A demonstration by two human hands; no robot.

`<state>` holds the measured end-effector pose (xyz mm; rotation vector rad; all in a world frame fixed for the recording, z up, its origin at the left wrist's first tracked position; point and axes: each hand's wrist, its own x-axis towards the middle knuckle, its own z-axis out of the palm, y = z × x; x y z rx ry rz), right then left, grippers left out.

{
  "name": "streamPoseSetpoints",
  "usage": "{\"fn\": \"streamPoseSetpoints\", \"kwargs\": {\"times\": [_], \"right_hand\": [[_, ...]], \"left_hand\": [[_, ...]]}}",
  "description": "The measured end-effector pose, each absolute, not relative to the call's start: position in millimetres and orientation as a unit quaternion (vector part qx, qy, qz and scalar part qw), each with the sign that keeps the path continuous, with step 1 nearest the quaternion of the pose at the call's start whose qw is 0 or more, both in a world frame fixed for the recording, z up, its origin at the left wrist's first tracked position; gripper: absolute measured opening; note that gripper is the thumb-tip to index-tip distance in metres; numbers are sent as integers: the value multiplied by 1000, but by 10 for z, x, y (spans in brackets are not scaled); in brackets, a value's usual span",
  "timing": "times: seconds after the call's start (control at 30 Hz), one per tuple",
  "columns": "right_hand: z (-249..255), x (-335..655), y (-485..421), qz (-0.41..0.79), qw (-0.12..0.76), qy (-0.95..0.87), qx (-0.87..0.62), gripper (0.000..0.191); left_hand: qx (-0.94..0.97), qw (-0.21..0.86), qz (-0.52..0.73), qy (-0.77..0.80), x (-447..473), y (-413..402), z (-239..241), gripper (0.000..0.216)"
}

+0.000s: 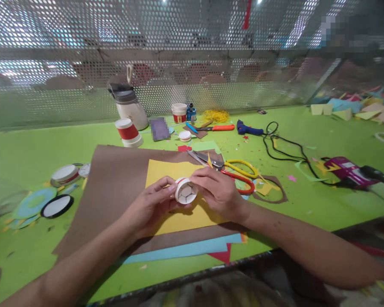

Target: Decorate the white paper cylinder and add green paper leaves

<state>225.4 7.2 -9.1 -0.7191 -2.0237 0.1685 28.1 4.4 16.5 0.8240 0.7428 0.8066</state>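
Observation:
Between both hands is a small white round cup (pixel 186 192) with a red stripe on its side and black lines like a football pattern on its face. My left hand (pixel 155 200) grips its left side between thumb and fingers. At the upper right rim, my right hand (pixel 219 192) closes its fingertips on it; what lies under those fingertips is hidden. Below them a yellow sheet (pixel 160 172) rests on a large brown sheet (pixel 105 187). Scissors with yellow and red handles (pixel 240 168) lie just beyond my right hand.
A blue glue gun (pixel 249 128) with a black cord lies at the back right, near a purple power box (pixel 348 172). Behind stand a white jug (pixel 131 106), a red-and-white cup (pixel 128 133) and a tub (pixel 179 113). Paper rings (pixel 35 202) lie left.

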Motion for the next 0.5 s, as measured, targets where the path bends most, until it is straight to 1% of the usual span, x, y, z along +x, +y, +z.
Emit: {"fn": "streamPoseSetpoints", "kwargs": {"times": [0.03, 0.13, 0.23, 0.4, 0.5], "right_hand": [[-89, 2253, 73, 69, 479, -825, -293, 22], [-94, 2243, 78, 59, 497, -813, -298, 22], [-108, 2229, 80, 53, 514, -805, -292, 22], [-108, 2219, 78, 68, 515, -806, -284, 22], [-99, 2221, 72, 68, 519, -804, -282, 22]], "left_hand": [[379, 776, 372, 340, 282, 45, 160, 6], [368, 779, 379, 337, 289, 48, 145, 18], [363, 778, 387, 338, 292, 52, 132, 22], [344, 791, 386, 326, 292, 45, 128, 34], [337, 794, 385, 329, 293, 41, 126, 35]]}}
